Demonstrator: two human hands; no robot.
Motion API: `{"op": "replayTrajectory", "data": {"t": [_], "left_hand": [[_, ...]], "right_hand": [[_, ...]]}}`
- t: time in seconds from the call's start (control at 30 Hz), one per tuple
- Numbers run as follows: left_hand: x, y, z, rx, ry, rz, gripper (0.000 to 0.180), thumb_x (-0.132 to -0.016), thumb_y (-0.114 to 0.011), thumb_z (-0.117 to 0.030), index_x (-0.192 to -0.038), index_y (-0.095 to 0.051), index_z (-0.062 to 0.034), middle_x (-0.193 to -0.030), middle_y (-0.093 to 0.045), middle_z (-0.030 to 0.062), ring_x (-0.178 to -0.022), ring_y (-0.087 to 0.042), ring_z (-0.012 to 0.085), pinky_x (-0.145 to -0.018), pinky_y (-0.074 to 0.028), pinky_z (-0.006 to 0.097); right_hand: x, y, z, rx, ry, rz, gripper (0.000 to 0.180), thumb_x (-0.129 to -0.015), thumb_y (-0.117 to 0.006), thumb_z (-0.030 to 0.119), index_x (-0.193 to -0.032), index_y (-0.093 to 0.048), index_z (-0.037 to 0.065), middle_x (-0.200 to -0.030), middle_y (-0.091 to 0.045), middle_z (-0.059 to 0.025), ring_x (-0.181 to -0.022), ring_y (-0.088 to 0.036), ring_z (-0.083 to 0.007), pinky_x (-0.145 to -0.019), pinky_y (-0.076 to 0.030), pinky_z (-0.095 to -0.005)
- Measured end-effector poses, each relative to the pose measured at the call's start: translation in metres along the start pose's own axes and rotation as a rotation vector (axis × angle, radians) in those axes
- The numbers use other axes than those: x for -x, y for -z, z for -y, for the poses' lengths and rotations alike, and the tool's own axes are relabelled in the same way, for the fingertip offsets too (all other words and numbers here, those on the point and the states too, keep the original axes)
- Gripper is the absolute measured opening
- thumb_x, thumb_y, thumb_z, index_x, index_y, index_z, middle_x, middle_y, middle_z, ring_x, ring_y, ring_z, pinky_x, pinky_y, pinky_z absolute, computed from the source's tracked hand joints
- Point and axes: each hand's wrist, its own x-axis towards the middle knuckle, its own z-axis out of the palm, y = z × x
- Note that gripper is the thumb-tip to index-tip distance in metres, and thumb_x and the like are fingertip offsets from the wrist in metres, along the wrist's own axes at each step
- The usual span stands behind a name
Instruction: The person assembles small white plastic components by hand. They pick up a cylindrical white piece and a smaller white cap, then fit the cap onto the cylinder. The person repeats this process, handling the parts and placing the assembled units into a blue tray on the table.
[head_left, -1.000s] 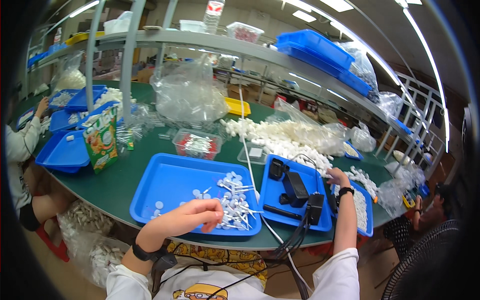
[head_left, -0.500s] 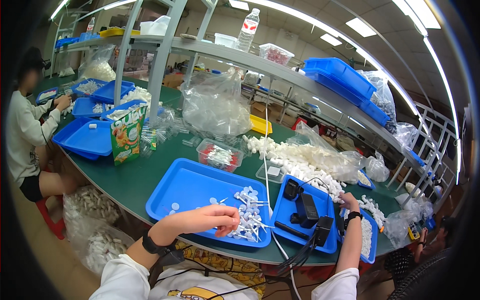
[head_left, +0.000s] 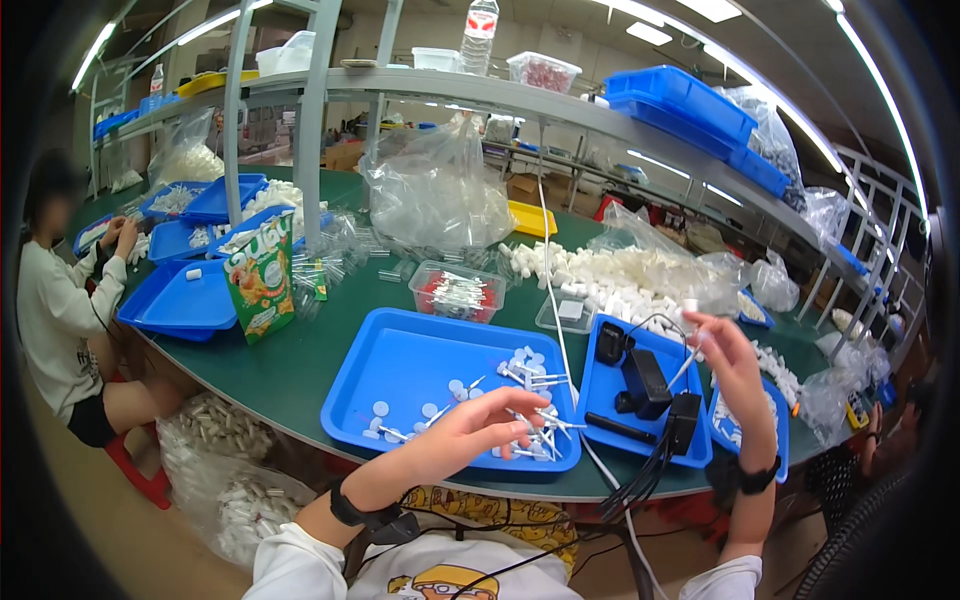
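My left hand (head_left: 470,430) is over the near right part of a large blue tray (head_left: 350,400), palm down, with its fingers apart and loosely bent. Beneath the fingertips lie small white sticks with round, frosted disc ends (head_left: 545,440). My right hand (head_left: 732,365) is raised above the right edge of a second blue tray (head_left: 690,457), its fingers pinched on a thin white stick (head_left: 684,370) that slants down to the left. Close to its index fingertip shows a short white cylinder (head_left: 690,304); whether the hand touches it I cannot tell.
Black adapters (head_left: 648,385) and cables fill the second tray. Behind it spreads a pile of white cylinders (head_left: 620,295). A clear box (head_left: 455,292) of sticks, a green snack pouch (head_left: 262,285) and a plastic bag (head_left: 435,195) stand further back. At left, another person (head_left: 65,300) works.
My right hand has risen from the white pieces at the right and now holds a thin stick. My left hand's fingers have reached further over the sticks. The view has shifted.
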Motion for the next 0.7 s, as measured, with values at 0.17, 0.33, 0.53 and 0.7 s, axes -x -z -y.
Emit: {"op": "replayTrajectory", "data": {"t": [0.17,0.33,0.53,0.7], "left_hand": [[0.007,-0.020,-0.003,0.060,-0.083,0.038,0.045,-0.093,-0.049,-0.018,-0.134,-0.037,-0.0024,-0.127,-0.042,0.0092,-0.108,-0.049,0.0151,-0.092,-0.040,0.030],[0.017,-0.037,-0.009,0.039,-0.157,0.110,0.049,-0.090,-0.053,-0.021,-0.131,-0.040,0.0031,-0.126,-0.042,0.0120,-0.112,-0.047,0.0205,-0.097,-0.036,0.035],[0.018,-0.039,-0.013,0.091,-0.181,0.047,0.037,-0.089,-0.058,-0.024,-0.114,-0.056,0.0033,-0.118,-0.045,0.0137,-0.104,-0.053,0.0241,-0.089,-0.043,0.036],[0.023,-0.026,-0.010,-0.018,-0.235,0.015,0.034,-0.085,-0.062,-0.019,-0.114,-0.058,0.0006,-0.108,-0.052,0.0099,-0.102,-0.052,0.0193,-0.088,-0.043,0.031]], "right_hand": [[0.064,-0.067,0.065,-0.018,0.357,0.467,0.021,-0.082,-0.064,0.012,-0.098,-0.055,0.002,-0.129,-0.048,-0.0162,-0.121,-0.041,-0.0332,-0.102,-0.030,-0.0422],[0.081,-0.101,0.069,-0.191,0.429,0.576,0.029,-0.079,-0.069,0.011,-0.103,-0.056,0.002,-0.135,-0.042,-0.0176,-0.126,-0.033,-0.0383,-0.102,-0.028,-0.0462],[0.089,-0.109,0.065,-0.170,0.447,0.487,0.033,-0.075,-0.072,0.010,-0.104,-0.057,0.003,-0.130,-0.047,-0.0171,-0.125,-0.035,-0.0393,-0.101,-0.030,-0.0457],[0.088,-0.102,0.058,-0.294,0.406,0.283,0.037,-0.066,-0.076,0.008,-0.099,-0.060,0.003,-0.114,-0.059,-0.0161,-0.113,-0.050,-0.0349,-0.094,-0.038,-0.0432]]}}
